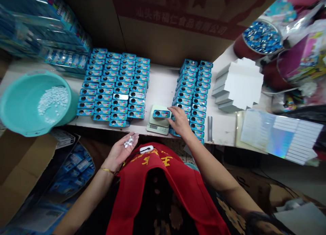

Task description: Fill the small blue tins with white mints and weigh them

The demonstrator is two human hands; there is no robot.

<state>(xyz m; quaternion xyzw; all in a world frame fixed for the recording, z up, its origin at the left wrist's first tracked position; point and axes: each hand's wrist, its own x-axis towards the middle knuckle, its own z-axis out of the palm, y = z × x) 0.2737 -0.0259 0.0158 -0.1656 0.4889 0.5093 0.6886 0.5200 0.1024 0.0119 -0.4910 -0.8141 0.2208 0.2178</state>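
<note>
My left hand (123, 148) is palm up just before the table's front edge, with several small white tablets (128, 142) lying on its cupped fingers. On a pale kitchen scale (157, 129) near the edge sits a small blue box (161, 114) with a dark round spot at its left end. My right hand (179, 121) has its thumb and forefinger at the right end of this box. Rows of like blue boxes (118, 90) stand left of the scale. More blue boxes (185, 89) stand in two columns to its right, partly under my right hand.
At the left stands a turquoise basin (15, 108) holding many white tablets. A large cardboard carton (163, 35) walls off the back. Folded white cartons (241, 82), a tub of blue wrapped pieces (263, 36) and sticker sheets (282, 135) are at the right. A metal strip (210, 128) lies near the edge.
</note>
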